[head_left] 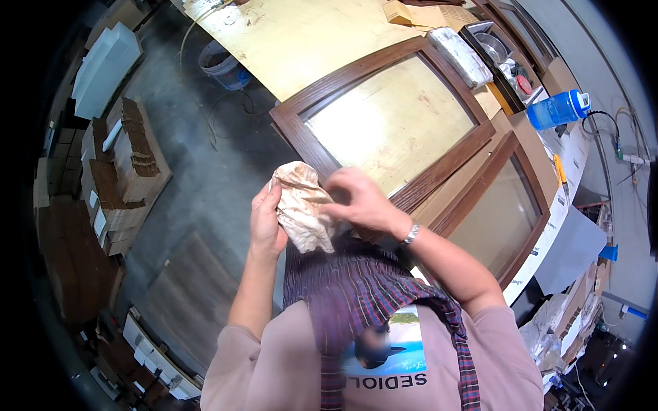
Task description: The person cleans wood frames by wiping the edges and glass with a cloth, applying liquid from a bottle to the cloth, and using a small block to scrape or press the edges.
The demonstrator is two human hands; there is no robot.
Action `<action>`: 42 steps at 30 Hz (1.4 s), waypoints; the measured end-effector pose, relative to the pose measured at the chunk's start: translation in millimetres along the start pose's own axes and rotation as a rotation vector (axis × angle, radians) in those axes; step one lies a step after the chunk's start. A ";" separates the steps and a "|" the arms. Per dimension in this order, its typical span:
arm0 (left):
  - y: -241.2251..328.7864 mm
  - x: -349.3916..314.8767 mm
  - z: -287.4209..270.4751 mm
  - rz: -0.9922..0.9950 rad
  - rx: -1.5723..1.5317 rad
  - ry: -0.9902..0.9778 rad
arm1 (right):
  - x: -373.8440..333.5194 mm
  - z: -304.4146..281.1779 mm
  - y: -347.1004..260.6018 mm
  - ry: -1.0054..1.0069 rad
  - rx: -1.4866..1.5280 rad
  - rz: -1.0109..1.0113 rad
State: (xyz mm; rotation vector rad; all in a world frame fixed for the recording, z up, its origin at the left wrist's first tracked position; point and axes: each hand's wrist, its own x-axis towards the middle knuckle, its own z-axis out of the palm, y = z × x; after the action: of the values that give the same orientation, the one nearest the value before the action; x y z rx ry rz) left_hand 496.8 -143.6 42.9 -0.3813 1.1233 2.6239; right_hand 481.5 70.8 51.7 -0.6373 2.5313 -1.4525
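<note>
A crumpled, stained white cloth (pixel 300 209) is held up in front of my body, just off the near left corner of a workbench. My left hand (pixel 267 220) grips its left side, thumb toward me. On the other side my right hand (pixel 363 202), a little blurred, has its fingers curled with the thumb against the cloth. Just beyond my hands lies a brown wooden frame (pixel 310 142) with a glass pane (pixel 391 127). A second brown frame with glass (pixel 473 179) lies to its right, partly behind my right forearm.
On the bench's right side are a blue bottle (pixel 552 111), a yellow-handled tool (pixel 561 169), a wrapped white block (pixel 459 56) and a tray of small items (pixel 499 65). A bucket (pixel 225 66) stands on the floor, near a loose hose. Stacked cardboard (pixel 123 175) is at left.
</note>
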 end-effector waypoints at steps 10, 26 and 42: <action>106.8 68.6 -97.5 0.455 0.870 0.277 | 86.7 22.2 -17.2 0.027 0.995 0.421; 201.1 126.5 -145.8 0.474 1.023 -0.053 | 278.3 104.4 -76.8 0.125 1.008 0.522; 257.8 197.6 -118.2 0.339 1.163 -0.134 | 394.1 76.7 -1.4 -0.151 0.758 0.350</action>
State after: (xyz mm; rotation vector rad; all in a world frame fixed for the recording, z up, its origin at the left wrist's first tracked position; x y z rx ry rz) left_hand 241.8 -375.5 68.7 0.2495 2.4928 1.6915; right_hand 154.0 -161.3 43.1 -0.1538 1.6581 -1.9285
